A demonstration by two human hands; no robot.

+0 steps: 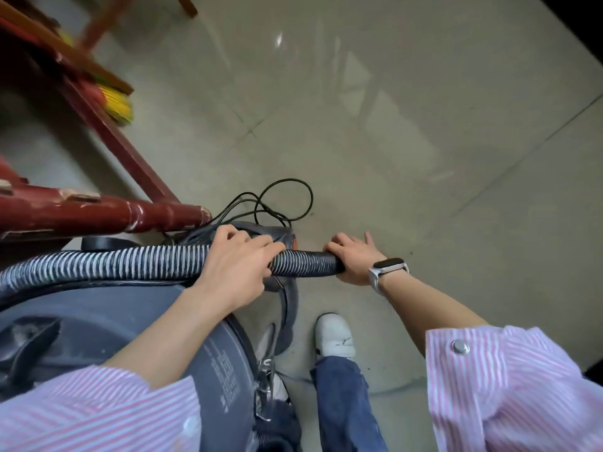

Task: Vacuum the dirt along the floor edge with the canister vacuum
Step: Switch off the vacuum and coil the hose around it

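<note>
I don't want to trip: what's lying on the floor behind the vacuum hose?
A loose black power cord loops on the tiled floor beyond the hose. Where it runs is hidden behind the left hand and hose.

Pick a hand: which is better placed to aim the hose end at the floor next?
Right, likely. The right hand grips the hose at its free end, over bare floor. The left hand holds it farther back, above the canister.
</note>
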